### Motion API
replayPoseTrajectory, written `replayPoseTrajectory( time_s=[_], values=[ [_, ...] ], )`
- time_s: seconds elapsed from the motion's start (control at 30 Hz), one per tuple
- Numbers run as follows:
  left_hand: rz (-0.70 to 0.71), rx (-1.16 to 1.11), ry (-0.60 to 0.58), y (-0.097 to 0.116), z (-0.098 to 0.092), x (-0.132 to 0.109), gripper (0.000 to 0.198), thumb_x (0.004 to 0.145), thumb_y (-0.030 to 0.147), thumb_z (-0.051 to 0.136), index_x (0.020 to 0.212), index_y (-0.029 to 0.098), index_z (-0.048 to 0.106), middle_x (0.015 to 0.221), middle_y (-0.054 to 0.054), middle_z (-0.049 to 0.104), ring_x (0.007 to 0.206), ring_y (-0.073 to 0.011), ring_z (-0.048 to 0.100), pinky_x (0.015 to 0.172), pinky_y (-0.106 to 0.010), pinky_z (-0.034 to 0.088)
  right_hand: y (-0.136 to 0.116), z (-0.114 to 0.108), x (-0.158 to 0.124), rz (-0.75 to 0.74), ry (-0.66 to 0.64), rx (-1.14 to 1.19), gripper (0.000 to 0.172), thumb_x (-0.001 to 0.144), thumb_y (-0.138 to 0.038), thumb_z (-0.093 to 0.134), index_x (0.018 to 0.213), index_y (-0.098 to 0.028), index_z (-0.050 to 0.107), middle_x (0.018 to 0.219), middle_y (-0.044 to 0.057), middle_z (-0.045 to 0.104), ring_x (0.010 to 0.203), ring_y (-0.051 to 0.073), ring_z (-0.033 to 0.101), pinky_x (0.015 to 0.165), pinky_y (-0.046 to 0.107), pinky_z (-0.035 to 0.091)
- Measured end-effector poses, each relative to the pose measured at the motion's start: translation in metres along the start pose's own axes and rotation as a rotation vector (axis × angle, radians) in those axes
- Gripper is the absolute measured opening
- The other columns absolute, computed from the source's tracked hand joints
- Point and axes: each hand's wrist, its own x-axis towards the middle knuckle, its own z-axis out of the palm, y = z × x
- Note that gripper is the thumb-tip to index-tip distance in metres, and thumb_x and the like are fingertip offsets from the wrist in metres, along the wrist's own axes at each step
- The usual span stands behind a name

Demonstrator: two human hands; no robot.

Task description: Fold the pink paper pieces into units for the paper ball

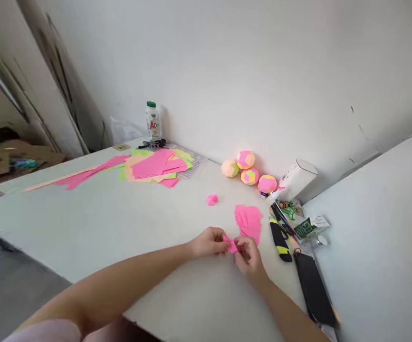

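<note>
Between my two hands is a small folded piece of pink paper (231,245), held just above the table. My left hand (211,241) pinches its left side between thumb and fingers. At its right edge, my right hand (249,256) is closed with thumb and fingertips on the paper. Behind my right hand lies a loose stack of pink paper pieces (249,221), partly covered by the fingers. Farther back sits a small folded pink paper piece (212,199) by itself.
Several multicoloured paper balls (245,159) rest against the wall, beside a white box (296,178). Coloured paper sheets (156,166) and a green-capped bottle (153,121) stand at back left. A black-and-yellow cutter (280,240) and a black phone-like slab (314,287) lie at right.
</note>
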Motion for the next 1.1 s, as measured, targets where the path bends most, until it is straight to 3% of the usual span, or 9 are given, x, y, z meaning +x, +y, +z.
replayPoseTrajectory(
  time_s=[0.17, 0.33, 0.43, 0.6, 0.83, 1.1],
  values=[
    [0.008, -0.035, -0.012, 0.002, 0.001, 0.002, 0.036, 0.065, 0.048, 0.067, 0.069, 0.015, 0.053, 0.054, 0.004, 0.055, 0.049, -0.0093, 0.05, 0.049, -0.023, 0.04, -0.006, 0.0, 0.004, -0.038, -0.048, -0.14, 0.023, 0.077, -0.008, 0.049, 0.093, -0.02, 0.059, 0.079, 0.003, 0.061, 0.055, 0.012, 0.054, 0.049, 0.022, 0.044],
    [0.045, -0.087, 0.007, 0.006, 0.003, -0.001, 0.038, 0.072, 0.052, 0.06, 0.073, 0.015, 0.051, 0.061, 0.001, 0.059, 0.051, -0.0087, 0.051, 0.049, -0.022, 0.041, -0.007, -0.001, 0.002, -0.015, -0.021, -0.172, 0.017, 0.081, -0.012, 0.051, 0.09, -0.02, 0.062, 0.068, 0.001, 0.061, 0.05, 0.012, 0.054, 0.048, 0.023, 0.045],
    [0.049, -0.115, 0.008, 0.006, 0.003, -0.002, 0.039, 0.073, 0.053, 0.059, 0.076, 0.016, 0.048, 0.067, -0.001, 0.063, 0.051, -0.0093, 0.054, 0.048, -0.022, 0.041, -0.011, 0.0, 0.004, -0.033, -0.04, -0.185, 0.013, 0.081, -0.012, 0.052, 0.086, -0.02, 0.062, 0.071, 0.002, 0.064, 0.052, 0.013, 0.055, 0.05, 0.024, 0.046],
    [0.047, -0.059, -0.016, 0.006, 0.004, -0.003, 0.038, 0.077, 0.053, 0.055, 0.076, 0.015, 0.052, 0.058, 0.001, 0.058, 0.049, -0.0095, 0.051, 0.048, -0.022, 0.039, -0.021, 0.001, 0.008, -0.111, -0.068, -0.16, 0.012, 0.083, -0.013, 0.054, 0.085, -0.022, 0.062, 0.076, 0.003, 0.065, 0.061, 0.015, 0.059, 0.054, 0.025, 0.047],
    [0.138, -0.016, -0.163, 0.007, 0.006, -0.009, 0.031, 0.083, 0.035, 0.052, 0.107, 0.017, 0.058, 0.063, 0.003, 0.047, 0.059, -0.0103, 0.044, 0.058, -0.024, 0.037, -0.016, 0.0, 0.007, -0.151, -0.021, -0.204, 0.012, 0.082, -0.014, 0.055, 0.082, -0.02, 0.065, 0.066, 0.002, 0.058, 0.052, 0.014, 0.055, 0.048, 0.026, 0.046],
    [0.148, 0.002, -0.159, 0.006, 0.003, -0.008, 0.033, 0.083, 0.023, 0.048, 0.115, 0.017, 0.054, 0.058, 0.005, 0.037, 0.054, -0.0093, 0.034, 0.052, -0.022, 0.029, -0.013, 0.0, 0.007, -0.062, 0.003, -0.165, 0.011, 0.082, -0.017, 0.056, 0.079, -0.02, 0.067, 0.063, 0.001, 0.055, 0.049, 0.013, 0.054, 0.046, 0.025, 0.045]
  ],
)
